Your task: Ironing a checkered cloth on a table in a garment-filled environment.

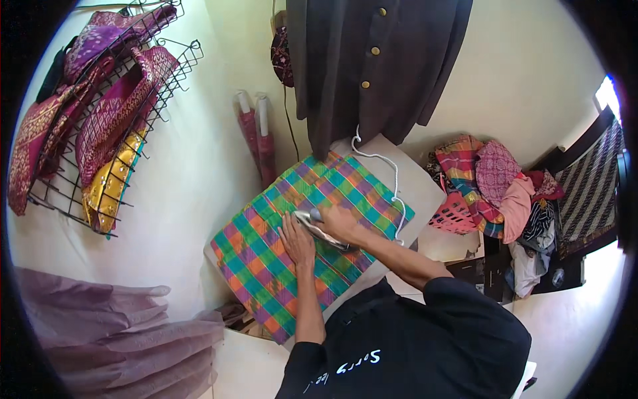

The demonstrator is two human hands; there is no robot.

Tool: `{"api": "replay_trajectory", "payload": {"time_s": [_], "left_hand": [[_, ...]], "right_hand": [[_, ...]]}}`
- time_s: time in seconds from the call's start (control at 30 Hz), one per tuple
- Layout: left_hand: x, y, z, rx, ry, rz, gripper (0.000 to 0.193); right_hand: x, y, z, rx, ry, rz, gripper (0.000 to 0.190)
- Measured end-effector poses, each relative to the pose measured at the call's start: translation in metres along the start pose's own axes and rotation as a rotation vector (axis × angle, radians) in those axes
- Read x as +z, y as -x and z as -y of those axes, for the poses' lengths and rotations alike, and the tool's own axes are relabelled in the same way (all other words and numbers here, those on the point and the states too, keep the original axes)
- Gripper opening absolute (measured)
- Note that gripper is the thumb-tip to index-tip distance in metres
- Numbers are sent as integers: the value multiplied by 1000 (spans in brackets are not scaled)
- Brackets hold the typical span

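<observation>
A checked cloth (279, 249) in green, orange, purple and teal lies spread over a pale board (423, 184). My right hand (341, 224) grips the handle of a clothes iron (319, 232), whose metal body rests on the cloth near its middle. Just left of the iron's tip, my left hand (296, 239) lies flat on the cloth with its fingers stretched out. A white cord (391, 169) runs across the right part of the cloth and board; where it joins the iron cannot be made out.
A dark jacket (369, 65) with gold buttons hangs beyond the board. Black wire racks (164, 90) on the left wall hold patterned cloths. To the right, a coral plastic basket (452, 214) stands beside heaped clothes (498, 174). A mauve curtain (124, 339) hangs at the lower left.
</observation>
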State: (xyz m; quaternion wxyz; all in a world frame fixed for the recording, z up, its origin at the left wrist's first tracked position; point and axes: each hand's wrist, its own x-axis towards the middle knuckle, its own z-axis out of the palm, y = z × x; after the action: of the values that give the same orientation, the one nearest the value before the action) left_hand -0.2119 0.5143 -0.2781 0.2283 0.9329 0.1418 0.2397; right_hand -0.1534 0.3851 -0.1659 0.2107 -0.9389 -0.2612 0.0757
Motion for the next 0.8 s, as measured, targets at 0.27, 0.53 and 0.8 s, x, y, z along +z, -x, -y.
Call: {"api": "replay_trajectory", "payload": {"time_s": [0.27, 0.53, 0.8], "left_hand": [[3, 2, 1, 3, -92, 41, 46], [-3, -4, -8, -15, -88, 76, 51], [-4, 0, -10, -18, -131, 80, 51]], "right_hand": [[-26, -44, -84, 252, 38, -82, 40], [-59, -77, -151, 417, 42, -235, 47], [-61, -51, -145, 329, 49, -123, 50]]}}
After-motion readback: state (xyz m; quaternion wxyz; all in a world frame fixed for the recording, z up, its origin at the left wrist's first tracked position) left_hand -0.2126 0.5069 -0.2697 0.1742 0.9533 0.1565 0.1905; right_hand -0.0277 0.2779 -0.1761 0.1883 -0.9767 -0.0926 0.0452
